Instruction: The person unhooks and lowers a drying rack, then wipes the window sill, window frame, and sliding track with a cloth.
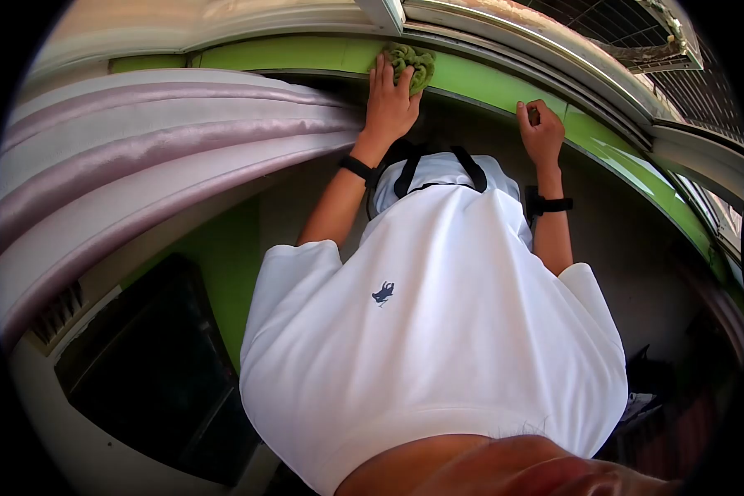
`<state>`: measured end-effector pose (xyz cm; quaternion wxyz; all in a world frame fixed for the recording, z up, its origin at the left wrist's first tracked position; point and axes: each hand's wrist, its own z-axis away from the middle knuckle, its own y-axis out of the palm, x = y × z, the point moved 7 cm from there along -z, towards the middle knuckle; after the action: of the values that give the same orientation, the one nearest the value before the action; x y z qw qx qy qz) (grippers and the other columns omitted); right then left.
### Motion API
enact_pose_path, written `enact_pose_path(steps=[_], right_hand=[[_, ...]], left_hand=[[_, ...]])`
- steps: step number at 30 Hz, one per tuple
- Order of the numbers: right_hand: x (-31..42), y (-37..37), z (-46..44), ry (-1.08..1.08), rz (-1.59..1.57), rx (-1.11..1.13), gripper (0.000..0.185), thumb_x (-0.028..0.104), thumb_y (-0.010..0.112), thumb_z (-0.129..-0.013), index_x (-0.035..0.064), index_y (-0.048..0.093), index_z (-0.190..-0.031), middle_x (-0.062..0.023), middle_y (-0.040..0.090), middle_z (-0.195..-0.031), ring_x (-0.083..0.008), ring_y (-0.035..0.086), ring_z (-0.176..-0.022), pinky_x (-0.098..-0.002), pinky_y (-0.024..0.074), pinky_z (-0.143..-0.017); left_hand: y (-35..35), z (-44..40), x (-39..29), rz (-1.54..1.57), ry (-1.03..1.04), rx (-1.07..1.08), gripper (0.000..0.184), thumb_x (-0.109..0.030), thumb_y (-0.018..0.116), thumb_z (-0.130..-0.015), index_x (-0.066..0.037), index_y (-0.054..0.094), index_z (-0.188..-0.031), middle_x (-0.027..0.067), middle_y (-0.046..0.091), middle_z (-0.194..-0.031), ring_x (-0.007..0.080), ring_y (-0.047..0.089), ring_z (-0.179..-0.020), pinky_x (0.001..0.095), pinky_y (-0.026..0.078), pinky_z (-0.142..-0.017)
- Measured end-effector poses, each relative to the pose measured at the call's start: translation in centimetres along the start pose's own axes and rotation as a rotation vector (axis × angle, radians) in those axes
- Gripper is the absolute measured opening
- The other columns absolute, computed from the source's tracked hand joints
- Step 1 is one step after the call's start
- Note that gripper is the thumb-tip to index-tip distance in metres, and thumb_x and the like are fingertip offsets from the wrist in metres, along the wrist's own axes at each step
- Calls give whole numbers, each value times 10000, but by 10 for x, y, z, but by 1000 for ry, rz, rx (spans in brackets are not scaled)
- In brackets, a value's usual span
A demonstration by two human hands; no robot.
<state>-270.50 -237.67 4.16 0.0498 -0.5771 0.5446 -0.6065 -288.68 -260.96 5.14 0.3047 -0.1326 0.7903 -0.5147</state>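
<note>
A bunched green cloth (pixel 408 66) lies on the bright green window sill (pixel 306 56). My left hand (pixel 393 99) is on the cloth, its fingers bent over the left side and pressing it against the sill. My right hand (pixel 542 132) hangs just in front of the sill's edge, to the right of the cloth. Its fingers are curled in loosely, and nothing shows between them. Dark bands circle both wrists.
A white and pink curtain (pixel 182 136) sweeps in from the left, close to my left forearm. Behind the sill run the window frame and its track (pixel 537 70), with a metal grille (pixel 703 107) outside. A dark panel (pixel 157 364) stands at lower left.
</note>
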Motion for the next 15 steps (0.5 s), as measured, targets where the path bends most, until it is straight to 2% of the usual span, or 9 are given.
enact_pose_path(steps=[3,5,6,7,9,10,12,13,15], right_hand=[[-2,3,-3,90,-2,24,255,282,653,-925,77,639,-773,-94,517,-560,-263,514,-495,-369,381,-489],[-5,5,-4,102,-23,28,274,295,639,-936,75,637,-773,-98,526,-571,-274,524,-506,-375,388,-495],[-7,3,-5,110,-46,29,294,308,624,-948,72,636,-773,-103,536,-581,-286,533,-516,-381,394,-501],[-10,0,-5,110,-38,27,294,308,624,-948,72,636,-773,-103,536,-581,-286,533,-516,-381,394,-501],[-20,-5,-7,152,-207,83,315,326,606,-959,69,636,-780,-119,569,-613,-310,557,-543,-393,417,-522],[-24,-12,-5,155,-195,80,315,326,606,-959,69,636,-780,-119,569,-613,-310,557,-543,-393,417,-522],[-35,-32,-3,144,21,-35,323,325,593,-962,68,646,-773,-125,612,-647,-332,584,-569,-403,446,-542],[-47,-37,-1,152,26,-36,323,325,593,-962,68,646,-773,-125,612,-647,-332,584,-569,-403,446,-542],[-79,-61,12,190,214,-199,331,315,599,-953,70,644,-735,-123,623,-637,-339,603,-587,-409,461,-550]], left_hand=[[11,-4,-36,50,60,105,480,-184,684,-845,-37,497,-1261,352,353,-1427,530,315,-1367,616,308,-1102],[25,-7,-65,213,205,196,453,-155,656,-855,-30,508,-1265,371,349,-1430,531,312,-1375,583,308,-1126],[24,-13,-72,241,214,184,402,-101,621,-848,-17,551,-1235,331,424,-1407,474,377,-1365,511,366,-1117],[30,-17,-70,248,217,182,402,-101,621,-848,-17,551,-1235,331,424,-1407,474,377,-1365,511,366,-1117],[46,-30,-55,264,109,242,367,-58,592,-833,-17,595,-1198,259,498,-1382,397,465,-1322,446,435,-1071],[21,-34,-61,254,73,192,350,-35,560,-826,-22,627,-1170,209,553,-1344,340,520,-1280,409,481,-1024],[14,-31,-46,239,54,182,350,-38,558,-825,-30,635,-1167,214,556,-1335,353,528,-1260,413,484,-1014],[7,-28,-35,215,29,180,351,-40,556,-823,-38,644,-1163,219,559,-1326,365,535,-1240,416,486,-1004],[-12,-22,-3,184,-103,170,350,-42,568,-811,-45,658,-1149,217,577,-1290,403,570,-1155,438,500,-960]])
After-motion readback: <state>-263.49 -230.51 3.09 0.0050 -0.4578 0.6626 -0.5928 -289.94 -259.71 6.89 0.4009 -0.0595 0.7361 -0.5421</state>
